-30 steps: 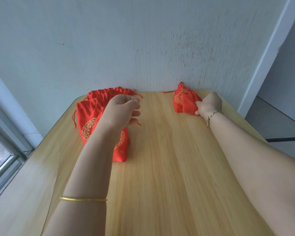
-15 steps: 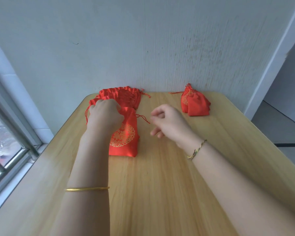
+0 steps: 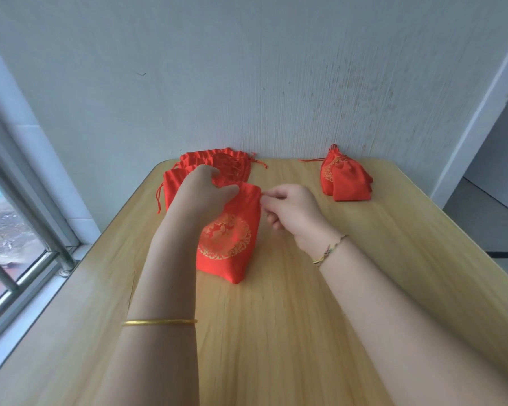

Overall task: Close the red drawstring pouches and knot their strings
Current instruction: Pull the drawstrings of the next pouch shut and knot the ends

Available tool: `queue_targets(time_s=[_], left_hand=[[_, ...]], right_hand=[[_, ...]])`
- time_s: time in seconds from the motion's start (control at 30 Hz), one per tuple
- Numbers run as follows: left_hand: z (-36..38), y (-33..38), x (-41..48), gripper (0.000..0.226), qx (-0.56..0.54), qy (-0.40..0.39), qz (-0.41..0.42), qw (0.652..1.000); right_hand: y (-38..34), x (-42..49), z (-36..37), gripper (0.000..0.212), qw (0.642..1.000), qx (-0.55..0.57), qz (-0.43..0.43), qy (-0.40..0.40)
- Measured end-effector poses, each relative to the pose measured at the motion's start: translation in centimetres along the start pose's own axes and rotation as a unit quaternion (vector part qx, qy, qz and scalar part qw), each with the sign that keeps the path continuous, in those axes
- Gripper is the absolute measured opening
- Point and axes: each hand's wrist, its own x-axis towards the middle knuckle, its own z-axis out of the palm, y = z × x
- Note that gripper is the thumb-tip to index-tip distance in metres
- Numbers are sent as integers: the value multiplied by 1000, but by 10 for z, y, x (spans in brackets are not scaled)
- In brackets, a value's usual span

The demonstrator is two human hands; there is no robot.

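Observation:
A red pouch (image 3: 232, 241) with a gold round emblem lies on the wooden table (image 3: 291, 317), its mouth pointing away from me. My left hand (image 3: 201, 191) grips the left part of its top edge. My right hand (image 3: 291, 209) pinches at the right corner of the pouch's mouth, where the drawstring comes out; the string itself is too thin to make out. Behind lies a pile of open red pouches (image 3: 217, 162). Two closed pouches (image 3: 346, 180) sit at the far right by the wall.
The table stands in a corner against a pale wall (image 3: 247, 83). A window with a metal rail (image 3: 21, 230) runs along the left side. The table's right edge drops to a grey floor (image 3: 493, 224).
My right hand left the closed pouches at the far right and came across to the front pouch. My left hand has drawn that pouch off the pile toward me.

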Motion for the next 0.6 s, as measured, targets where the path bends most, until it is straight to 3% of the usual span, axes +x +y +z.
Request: queue_targets(time_s=[0.07,0.23,0.37,0.6], left_hand=[[-3,8,-6,48,-46,-45,13,998],[-4,27,-18,3,-151,-152,72,974],[3,33,-16,16,-149,-139,89,975],[10,34,-16,8,-173,-119,93,973]], right_hand=[[-7,-2,-18,10,999,4,-35,15],[-33,-13,-59,17,991,-8,-129,43],[-42,-16,-78,11,987,-9,-147,56],[-36,-8,-89,19,991,-7,-116,63]])
